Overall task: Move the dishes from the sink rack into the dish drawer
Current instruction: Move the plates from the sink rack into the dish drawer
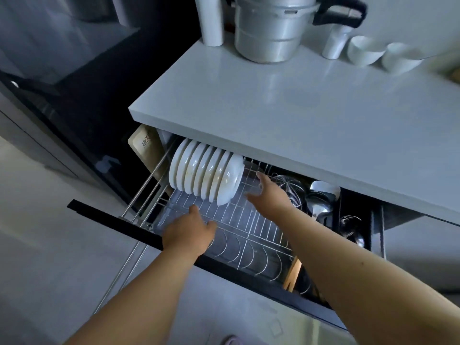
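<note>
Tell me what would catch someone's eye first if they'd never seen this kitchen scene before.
First, the row of white plates standing on edge at the back left of the pulled-out wire dish drawer, just under the counter edge. Next, both bare hands reaching in: the left hand at the front rail, the right hand beside the plates. A large metal pot stands on the countertop above.

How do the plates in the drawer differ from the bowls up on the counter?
The plates stand on edge, packed in a row in the drawer's wire rack; the bowls sit separately, side by side on the counter. The plates are wide and shallow, the bowls small and deep. The right hand reaches near the plates; no hand is near the bowls. Both are plain white.
</note>
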`<state>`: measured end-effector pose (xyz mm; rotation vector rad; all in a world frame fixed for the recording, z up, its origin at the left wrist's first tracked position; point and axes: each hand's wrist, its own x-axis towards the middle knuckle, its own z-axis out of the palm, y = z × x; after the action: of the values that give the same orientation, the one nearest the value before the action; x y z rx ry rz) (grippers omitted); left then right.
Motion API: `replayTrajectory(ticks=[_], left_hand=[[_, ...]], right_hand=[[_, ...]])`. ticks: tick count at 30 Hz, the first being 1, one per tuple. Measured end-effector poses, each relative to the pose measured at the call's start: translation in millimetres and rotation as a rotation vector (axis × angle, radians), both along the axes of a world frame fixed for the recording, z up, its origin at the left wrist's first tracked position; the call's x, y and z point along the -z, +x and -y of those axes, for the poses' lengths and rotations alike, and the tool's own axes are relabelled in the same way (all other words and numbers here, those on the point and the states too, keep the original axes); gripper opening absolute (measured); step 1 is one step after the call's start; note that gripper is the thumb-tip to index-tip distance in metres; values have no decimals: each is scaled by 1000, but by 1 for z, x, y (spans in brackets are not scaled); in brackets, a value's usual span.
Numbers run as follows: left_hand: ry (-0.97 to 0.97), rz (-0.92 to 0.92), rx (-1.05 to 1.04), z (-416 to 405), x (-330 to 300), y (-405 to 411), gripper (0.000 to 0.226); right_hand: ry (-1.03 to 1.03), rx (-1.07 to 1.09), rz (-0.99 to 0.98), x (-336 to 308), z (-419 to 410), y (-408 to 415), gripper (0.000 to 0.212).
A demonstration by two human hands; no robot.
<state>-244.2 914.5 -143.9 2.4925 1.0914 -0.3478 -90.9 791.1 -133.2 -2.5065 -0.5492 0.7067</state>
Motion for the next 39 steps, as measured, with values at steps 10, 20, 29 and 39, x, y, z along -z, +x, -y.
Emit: replayTrajectory(ticks=[10, 20, 29, 39], left_hand=[[-321, 309, 99, 105, -57, 77, 41], [-401, 346, 362, 272, -100, 140, 34], [-479, 297, 664, 457, -126, 177, 34], [-513, 246, 963, 646, -130, 184, 33]], right_hand=[[216, 299, -51, -60, 131, 7, 55], [436, 752, -21, -87, 323, 19, 35], [495, 1120, 140, -108, 509, 5, 19], [501, 1493, 182, -110, 695, -39, 18]])
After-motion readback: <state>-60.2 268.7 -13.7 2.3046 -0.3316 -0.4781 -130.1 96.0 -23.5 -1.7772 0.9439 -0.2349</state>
